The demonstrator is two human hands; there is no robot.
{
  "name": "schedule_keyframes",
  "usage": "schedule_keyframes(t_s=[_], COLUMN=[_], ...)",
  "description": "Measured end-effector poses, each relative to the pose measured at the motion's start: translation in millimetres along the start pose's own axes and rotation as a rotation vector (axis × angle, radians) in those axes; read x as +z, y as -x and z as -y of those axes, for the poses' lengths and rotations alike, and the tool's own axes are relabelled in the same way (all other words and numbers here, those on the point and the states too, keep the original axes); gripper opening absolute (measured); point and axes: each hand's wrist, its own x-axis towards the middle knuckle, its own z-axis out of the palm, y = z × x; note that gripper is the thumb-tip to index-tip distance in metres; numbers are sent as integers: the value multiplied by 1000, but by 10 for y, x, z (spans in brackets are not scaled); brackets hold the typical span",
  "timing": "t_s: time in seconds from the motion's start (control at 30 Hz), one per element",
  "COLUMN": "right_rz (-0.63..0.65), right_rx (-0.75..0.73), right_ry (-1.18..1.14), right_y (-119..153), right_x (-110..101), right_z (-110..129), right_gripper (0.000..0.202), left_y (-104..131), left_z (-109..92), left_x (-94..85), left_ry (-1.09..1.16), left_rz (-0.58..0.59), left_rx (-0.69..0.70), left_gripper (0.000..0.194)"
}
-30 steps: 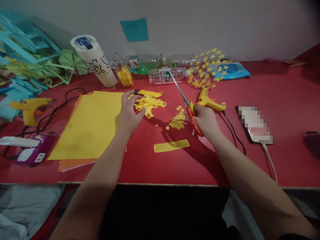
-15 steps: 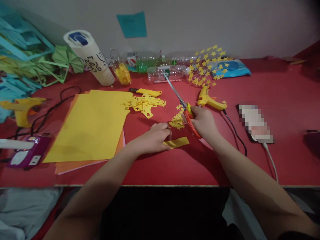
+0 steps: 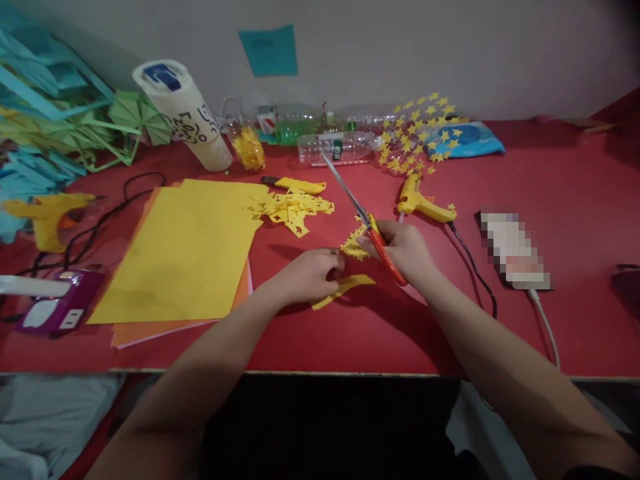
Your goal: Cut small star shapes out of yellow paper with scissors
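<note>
A bent yellow paper strip (image 3: pixel 353 285) lies under the curled fingers of my left hand (image 3: pixel 311 275), its two ends showing on either side of the fingertips. My right hand (image 3: pixel 407 250) grips scissors (image 3: pixel 383 252) with red and yellow handles. The long blades look closed and point up and away to the left. Between and just beyond my hands is a pile of small yellow paper stars (image 3: pixel 354 243), partly covered by the right hand. Punched yellow paper scraps (image 3: pixel 293 210) are heaped farther back to the left.
Yellow sheets (image 3: pixel 185 253) lie on orange and pink ones at left. Behind the scraps is a utility knife (image 3: pixel 300 186). One glue gun (image 3: pixel 423 205) lies at right, another (image 3: pixel 47 213) at far left. Plastic bottles (image 3: pixel 340 148), a white tumbler (image 3: pixel 187 120) and a phone (image 3: pixel 515 250) surround the work.
The yellow strip has shifted left and bent under my left hand, its left end now showing. My right hand has come slightly nearer the front edge with the scissors.
</note>
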Motion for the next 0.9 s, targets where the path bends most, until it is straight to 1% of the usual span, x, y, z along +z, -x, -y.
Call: schedule_keyframes(t_s=[0.07, 0.1, 0.13, 0.2, 0.33, 0.43, 0.5, 0.57, 0.63, 0.7, 0.77, 0.83, 0.9], right_rz=[107, 189, 240, 274, 223, 192, 189, 203, 202, 197, 199, 181, 162], right_rx=[10, 24, 35, 35, 48, 74, 91, 106, 113, 110, 95, 57, 17], right_ry=[-176, -243, -303, -341, -293, -320, -363, -404, -440, -494, -546, -578, -575], right_y=[40, 61, 79, 103, 107, 109, 125, 153, 186, 215, 233, 241, 241], right_x=[-15, -20, -21, -12, 21, 31, 39, 57, 90, 128, 161, 184, 197], right_z=[36, 53, 67, 79, 63, 72, 99, 132, 157, 167, 160, 139, 110], right_gripper=[43, 43, 44, 45, 40, 32, 31, 32, 33, 34, 33, 32, 31], left_y=[26, 42, 57, 84, 99, 83, 71, 65, 66, 74, 85, 95, 101], left_z=[7, 6, 4, 0, 26, 84, 120, 134, 118, 78, 25, -26, -69], left_x=[-31, -52, -75, -118, -171, -196, -213, -227, -232, -223, -201, -168, -134], left_ry=[171, 261, 332, 438, 564, 572, 561, 539, 507, 501, 590, 757, 885], left_rz=[-81, -135, -175, -202, -151, -112, -96, -94, -116, -127, -78, -20, -45], left_rx=[-101, -149, -168, -164, -145, -125, -115, -104, -93, -80, -77, -104, -142], left_gripper=[7, 9, 11, 12, 10, 10, 11, 18, 25, 25, 22, 16, 11])
